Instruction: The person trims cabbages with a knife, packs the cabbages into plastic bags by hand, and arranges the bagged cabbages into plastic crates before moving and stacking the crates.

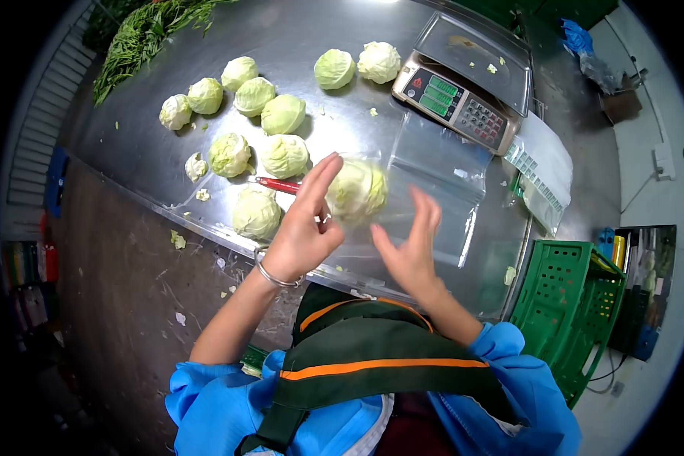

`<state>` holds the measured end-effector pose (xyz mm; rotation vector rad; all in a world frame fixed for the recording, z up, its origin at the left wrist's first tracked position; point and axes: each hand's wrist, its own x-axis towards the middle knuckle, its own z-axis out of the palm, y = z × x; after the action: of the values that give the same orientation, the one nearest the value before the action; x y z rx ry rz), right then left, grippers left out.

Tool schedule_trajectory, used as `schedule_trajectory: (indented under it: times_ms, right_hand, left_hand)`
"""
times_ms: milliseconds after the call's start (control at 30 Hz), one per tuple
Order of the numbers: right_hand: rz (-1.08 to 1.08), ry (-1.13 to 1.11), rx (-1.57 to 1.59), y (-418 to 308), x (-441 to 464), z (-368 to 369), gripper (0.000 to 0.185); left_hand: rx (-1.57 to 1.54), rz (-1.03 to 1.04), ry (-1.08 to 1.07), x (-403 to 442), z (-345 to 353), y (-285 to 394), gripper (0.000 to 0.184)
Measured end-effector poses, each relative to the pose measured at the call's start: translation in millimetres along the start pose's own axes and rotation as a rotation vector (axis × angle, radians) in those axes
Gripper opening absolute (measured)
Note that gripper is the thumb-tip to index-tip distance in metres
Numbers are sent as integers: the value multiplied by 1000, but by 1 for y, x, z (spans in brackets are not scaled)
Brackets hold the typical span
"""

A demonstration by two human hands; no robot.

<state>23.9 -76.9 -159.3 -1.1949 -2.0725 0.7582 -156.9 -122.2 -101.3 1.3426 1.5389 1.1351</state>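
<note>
A pale green cabbage [357, 190], slightly blurred, is between my two hands over the metal table; a clear film seems to surround it. My left hand [305, 219] is at its left side with fingers stretched out, wearing a bracelet at the wrist. My right hand [414, 247] is spread open to its lower right, apart from it. Behind my left fingers a slim red object [277, 185] shows, its far end hidden. Close by are another cabbage [256, 213] and a cabbage [285, 156]. Clear plastic bags [437, 190] lie flat to the right.
Several more cabbages [254, 96] are spread over the metal table [159, 148]. A digital scale [463, 99] stands at the back right, beside a sheet of labels [539, 171]. Leafy greens [148, 38] lie at the far left, and a green crate [558, 304] is at the right.
</note>
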Motion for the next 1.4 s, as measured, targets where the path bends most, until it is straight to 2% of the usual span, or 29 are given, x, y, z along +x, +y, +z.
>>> schedule_trajectory:
  times_ms: [67,167,267,300,400,433,533,633,733,767,833,900,967,1000,1067,1100,1133,1200,1233,1300,1333,1400]
  right_hand:
    - [-50,155,-235,-2,27,3,78]
    - [156,115,93,-5,65,-28,71]
    - [-141,-157,-645,9,80,-42,65]
    - [-4,-435,-747,16,87,-44,59]
    - [438,-672,335,69,84,-41,65]
    - [577,-629,367,40,75,-47,73]
    - [567,-609,428,2,27,-20,79]
    - [548,-467,187,11,14,2,65]
    - [309,-377,-130,25,27,-2,44]
    - [219,-232,-112,39,38,0,27]
    - [352,-197,59,46,76,-24,25]
    - [205,-125,95,-11,104,-57,25]
    - [214,33,252,-33,112,-72,26]
    - [222,102,331,-35,111,-76,26]
    - [210,86,234,-13,122,-82,25]
    - [182,88,185,-5,133,-82,24]
    - [133,93,142,-5,136,-80,24]
    - [127,81,60,-4,89,-69,25]
    - [187,85,51,4,62,-63,26]
    - [251,39,37,18,14,-49,30]
    - [275,-16,34,22,-7,-42,33]
    - [466,-22,249,34,-43,-22,35]
  left_hand:
    - [-44,12,-35,3,0,2,82]
    - [-72,23,-97,13,-8,-4,80]
    - [-169,11,-170,22,-10,-13,78]
    - [-164,12,-164,28,-10,-16,77]
    - [-175,-45,-173,45,-20,-7,74]
    - [-181,-36,-162,48,-21,-7,74]
    - [-275,-89,-163,55,-23,-12,73]
    - [-356,-208,-155,58,-33,-6,71]
    - [-323,-220,-131,67,-35,-4,69]
    - [-260,-198,-97,72,-39,-2,68]
    - [-222,-168,-36,95,-54,-5,68]
    - [-243,-115,-6,108,-75,-2,67]
    - [-130,61,-9,101,-96,19,66]
    - [-95,11,-41,105,-98,16,65]
    - [-24,-87,-107,116,-99,0,64]
    - [-111,-102,-113,121,-97,-13,63]
    - [14,-55,-106,112,-88,-9,64]
    - [45,-215,-143,92,-83,-4,67]
    - [104,-85,-141,79,-73,-29,67]
    - [30,-90,-214,48,-58,-61,67]
    - [47,-22,-219,34,-51,-72,67]
    - [55,-212,-204,9,-42,-70,67]
